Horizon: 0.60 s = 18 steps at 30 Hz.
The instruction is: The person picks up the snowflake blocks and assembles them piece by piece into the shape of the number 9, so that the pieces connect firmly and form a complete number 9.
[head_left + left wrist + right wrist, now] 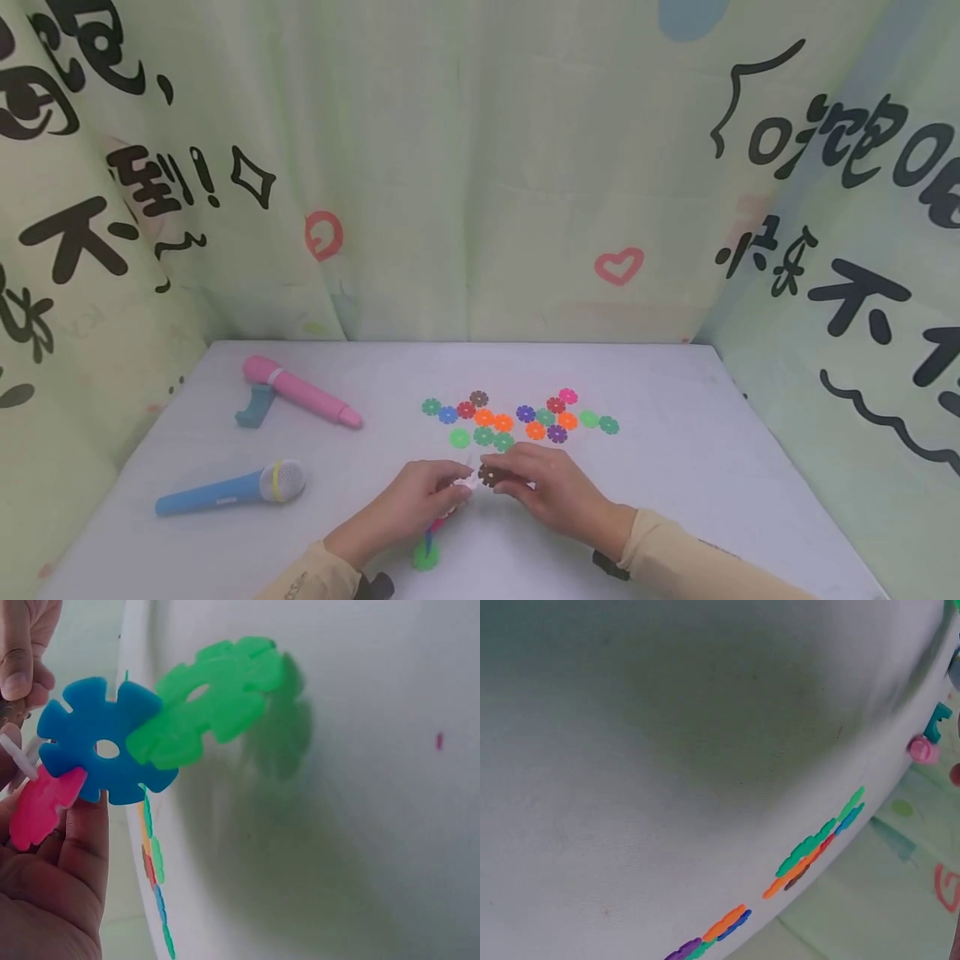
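Left hand (408, 504) low at table's near edge, palm inward, fingers curled round chain of joined snowflake discs (112, 746): pink, blue, green, white piece at fingertips. Chain mostly hidden under hand in head view; green disc (425, 557) pokes out below. Right hand (551, 492) just beside it, fingertips pinching brown disc (489, 476) against white piece. Loose discs (517, 417) scattered beyond both hands. Right wrist view shows no fingers.

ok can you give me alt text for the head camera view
Two hands meet over a white table: the left hand holds a small chain of joined plastic discs, and the right hand pinches a brown disc next to it. Loose coloured discs lie just beyond, with a pink toy microphone and a blue one to the left.
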{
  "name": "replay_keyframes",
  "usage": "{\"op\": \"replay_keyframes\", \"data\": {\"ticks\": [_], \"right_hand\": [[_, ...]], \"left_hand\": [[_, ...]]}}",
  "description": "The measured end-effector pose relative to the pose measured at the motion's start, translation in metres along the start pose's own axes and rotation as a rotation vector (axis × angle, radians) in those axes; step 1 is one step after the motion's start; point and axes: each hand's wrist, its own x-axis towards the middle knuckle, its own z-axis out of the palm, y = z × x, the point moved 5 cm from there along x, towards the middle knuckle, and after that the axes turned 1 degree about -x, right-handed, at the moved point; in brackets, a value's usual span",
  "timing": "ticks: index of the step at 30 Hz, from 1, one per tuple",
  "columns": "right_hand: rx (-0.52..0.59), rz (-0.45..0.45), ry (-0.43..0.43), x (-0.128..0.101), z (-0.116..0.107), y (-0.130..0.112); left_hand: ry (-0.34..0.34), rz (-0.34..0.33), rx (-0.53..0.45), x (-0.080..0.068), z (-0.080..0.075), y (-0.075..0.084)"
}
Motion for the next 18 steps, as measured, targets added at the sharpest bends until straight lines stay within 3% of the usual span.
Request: {"op": "replay_keyframes", "data": {"ticks": [11, 18], "right_hand": [[-0.033, -0.061, 0.055, 0.0020, 0.0056, -0.0016], [-0.092, -0.116, 0.086, 0.0001, 0.0076, -0.0021]], "left_hand": [[-0.009, 0.001, -0.068, -0.0019, 0.0014, -0.0073], [-0.004, -0.039, -0.100, 0.0005, 0.0049, -0.0096]]}}
